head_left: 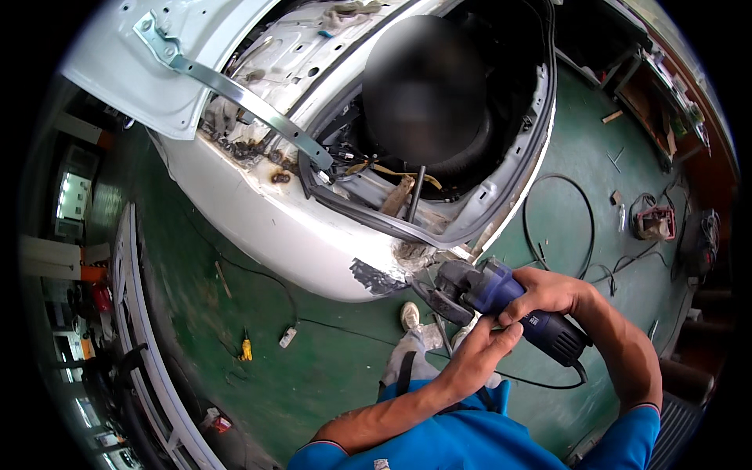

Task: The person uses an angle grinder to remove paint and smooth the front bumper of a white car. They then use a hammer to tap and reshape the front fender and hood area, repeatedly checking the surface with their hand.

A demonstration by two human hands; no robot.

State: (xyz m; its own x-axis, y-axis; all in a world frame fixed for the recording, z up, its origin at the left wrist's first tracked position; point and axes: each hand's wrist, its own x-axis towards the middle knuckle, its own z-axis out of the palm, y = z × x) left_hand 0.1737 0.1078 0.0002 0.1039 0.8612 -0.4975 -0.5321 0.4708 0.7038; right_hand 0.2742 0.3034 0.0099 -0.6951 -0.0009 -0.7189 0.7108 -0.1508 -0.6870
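Observation:
My right hand point(547, 291) wraps over the body of a blue and black angle grinder point(552, 335). From below, my left hand point(489, 348) grips the same tool near its head, with part of its fingers hidden. The grinder's head and guard meet the rear corner of a white car body point(270, 227). Just left of them is a dark, scraped patch point(374, 277) on the panel. Whether the disc touches the metal I cannot tell. Above this corner lies the open trunk, edged by a dark rubber seal point(462, 235).
A metal hinge arm point(251, 102) spans the trunk's left side to a raised white panel point(125, 70). A power cord point(560, 385) hangs from the grinder. On the green floor lie a coiled hose point(593, 227), a yellow tool point(246, 348) and a power strip point(288, 337).

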